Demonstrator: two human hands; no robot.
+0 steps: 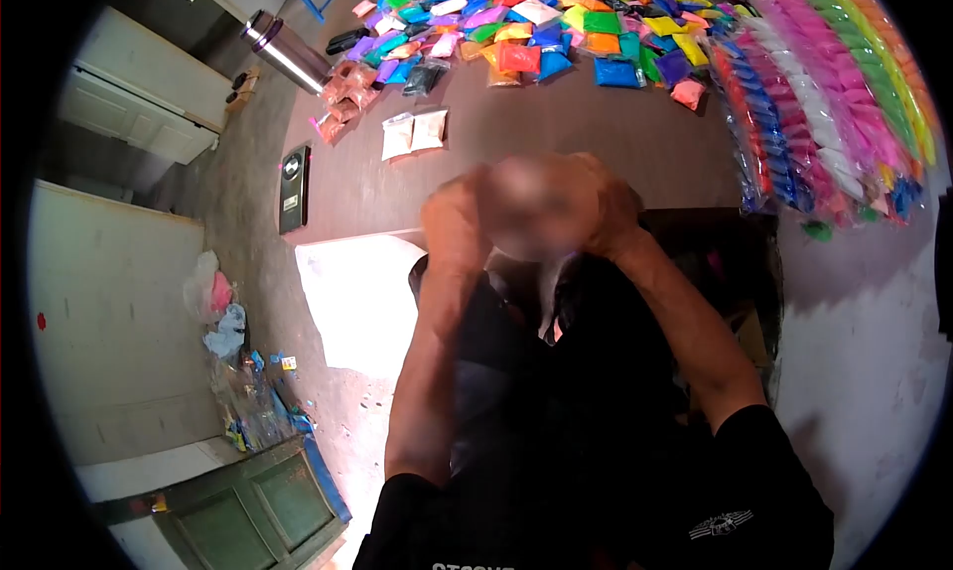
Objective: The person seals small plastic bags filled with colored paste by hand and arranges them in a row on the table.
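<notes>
My left hand (459,217) and my right hand (601,205) are raised close together over the near edge of the brown table (347,198). A blurred patch covers the space between them, so the fingers and anything they hold cannot be made out. Just beyond my left hand, two small clear packets with pale contents (415,133) lie side by side. Reddish-brown packets (347,95) are bunched farther left. Many small colourful packets (516,58) are heaped across the far part of the table.
A steel flask (288,54) lies tilted at the back left, with a black phone-like device (294,191) nearer me. Long strips of coloured packets (804,103) hang over the right side. White material (357,297) is below the table's left front edge.
</notes>
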